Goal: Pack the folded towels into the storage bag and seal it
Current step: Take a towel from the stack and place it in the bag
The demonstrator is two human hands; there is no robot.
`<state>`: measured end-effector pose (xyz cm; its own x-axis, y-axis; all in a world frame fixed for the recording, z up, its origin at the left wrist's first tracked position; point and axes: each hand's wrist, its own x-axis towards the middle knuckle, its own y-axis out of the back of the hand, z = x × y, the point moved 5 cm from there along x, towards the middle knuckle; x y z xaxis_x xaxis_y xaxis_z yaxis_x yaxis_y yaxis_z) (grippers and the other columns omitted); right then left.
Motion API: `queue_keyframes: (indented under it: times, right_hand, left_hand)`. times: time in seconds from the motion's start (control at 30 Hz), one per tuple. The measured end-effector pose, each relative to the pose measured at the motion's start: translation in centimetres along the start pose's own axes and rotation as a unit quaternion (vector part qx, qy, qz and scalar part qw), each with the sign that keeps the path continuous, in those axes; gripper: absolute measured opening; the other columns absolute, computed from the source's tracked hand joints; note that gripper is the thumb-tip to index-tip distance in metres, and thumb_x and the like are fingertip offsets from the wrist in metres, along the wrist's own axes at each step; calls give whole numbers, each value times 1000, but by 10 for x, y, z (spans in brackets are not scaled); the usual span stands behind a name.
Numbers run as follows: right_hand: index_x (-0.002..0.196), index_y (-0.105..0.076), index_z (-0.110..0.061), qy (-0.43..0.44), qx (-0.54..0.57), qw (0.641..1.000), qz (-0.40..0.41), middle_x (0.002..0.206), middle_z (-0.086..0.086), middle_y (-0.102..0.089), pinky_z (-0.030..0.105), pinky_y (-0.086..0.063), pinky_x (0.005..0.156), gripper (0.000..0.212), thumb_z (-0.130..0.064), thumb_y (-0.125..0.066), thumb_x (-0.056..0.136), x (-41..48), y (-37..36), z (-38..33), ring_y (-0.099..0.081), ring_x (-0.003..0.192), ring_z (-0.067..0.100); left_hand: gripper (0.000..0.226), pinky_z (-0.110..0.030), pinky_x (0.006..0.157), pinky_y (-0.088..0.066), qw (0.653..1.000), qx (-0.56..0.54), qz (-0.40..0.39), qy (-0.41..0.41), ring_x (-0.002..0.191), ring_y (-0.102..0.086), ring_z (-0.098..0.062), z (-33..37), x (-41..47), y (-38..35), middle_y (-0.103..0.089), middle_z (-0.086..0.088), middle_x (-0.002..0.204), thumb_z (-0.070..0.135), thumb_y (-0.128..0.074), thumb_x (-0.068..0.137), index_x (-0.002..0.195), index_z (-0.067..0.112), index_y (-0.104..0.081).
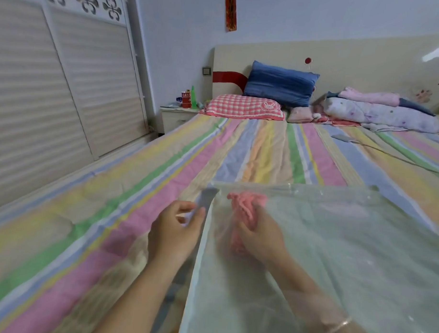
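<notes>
My right hand is inside the clear storage bag, fingers curled round the pink towel. My left hand pinches the bag's open edge above the striped bedsheet. The red can on the nightstand reads "GASO".

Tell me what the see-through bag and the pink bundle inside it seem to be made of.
The storage bag looks like thin clear plastic film, glossy: the striped bedsheet shows through it and highlights glint. The pink towel, gripped by the right hand, looks like soft matte cloth with a nubby pile, perhaps terry; blur leaves the weave open.
</notes>
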<state>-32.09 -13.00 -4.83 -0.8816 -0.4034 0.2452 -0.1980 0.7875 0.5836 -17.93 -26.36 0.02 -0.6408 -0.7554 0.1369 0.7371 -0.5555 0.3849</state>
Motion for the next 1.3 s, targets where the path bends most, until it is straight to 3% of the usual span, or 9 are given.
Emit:
queue_keyframes:
  times: [0.13, 0.27, 0.43, 0.6, 0.7, 0.83, 0.93, 1.13, 1.3]
  right_hand:
    - [128, -47, -32, 20, -21, 999, -28, 111, -5, -64, 32, -50, 82, 41, -53, -37, 94, 19, -16, 7, -65, 99, 19]
    - [123, -52, -24, 28, -119, 992, 42, 108, 6, -62, 35, -48, 72, 37, -44, -45, 93, 46, -22, 12, -62, 93, 28]
    - [106, -62, -18, 44, -22, 995, 86, 104, 2, -69, 53, -48, 89, 62, -71, -35, 87, 62, -44, 7, -64, 96, 24]
    - [131, -49, -10, 114, -260, 943, 175, 131, 23, -54, 41, -25, 105, 64, -50, -58, 82, 60, -51, -7, -49, 122, 41]
    - [128, -54, -2, 149, -309, 928, 145, 124, 21, -59, 44, -14, 110, 73, -52, -65, 76, 57, -52, -12, -49, 124, 41]
    - [108, -59, -13, 300, -245, 922, 14, 76, -5, -59, 42, -48, 75, 43, -43, -64, 77, 38, -40, -39, -58, 73, 23]
    - [134, -42, -39, 87, -121, 962, -227, 113, -11, -59, 28, -46, 91, 68, -65, -59, 73, 39, -45, -10, -58, 100, 10]
    - [148, -12, -45, 130, -345, 907, -203, 160, -11, -8, 53, 3, 117, 86, -71, -27, 67, 51, -65, 6, 3, 148, 24]
    - [147, -14, -50, 107, -345, 912, -194, 160, -15, -6, 60, 7, 114, 63, -57, -12, 84, 72, -76, 10, 3, 148, 25]
  left_hand:
    - [54, -37, 62, -56, 991, -26, -23, 126, 62, -65, -18, -62, 31, -14, -72, -3, 72, 61, -65, 77, 86, 8, -68]
    - [41, -31, 59, -47, 998, -12, -16, 57, 49, -53, -10, -65, 42, -32, -60, 7, 49, 52, -71, 77, 67, 12, -72]
    - [9, -19, 64, -49, 1000, 2, -11, 6, 62, -66, 4, -62, 41, -39, -72, 13, 65, 28, -80, 74, 69, 27, -73]
    - [13, -30, 70, -55, 998, 58, 19, 30, 71, -67, -5, -77, 47, -33, -69, 20, 65, 38, -78, 71, 67, 33, -67]
    - [13, -35, 77, -55, 997, 54, -9, 48, 76, -68, -8, -77, 45, -34, -69, 22, 64, 35, -75, 72, 77, 35, -63]
    - [15, -38, 78, -55, 997, 42, -26, 54, 74, -68, -9, -76, 44, -33, -68, 21, 62, 29, -73, 73, 83, 34, -62]
    - [12, -38, 79, -55, 997, 34, -24, 59, 75, -68, -8, -76, 44, -33, -69, 22, 64, 29, -73, 74, 80, 34, -63]
    - [14, -31, 74, -54, 998, 44, -25, 47, 71, -65, -2, -74, 41, -35, -67, 25, 64, 29, -71, 79, 89, 37, -65]
    - [29, -26, 68, -50, 997, 68, -4, 29, 73, -65, -4, -74, 40, -35, -66, 16, 65, 25, -67, 83, 106, 42, -69]
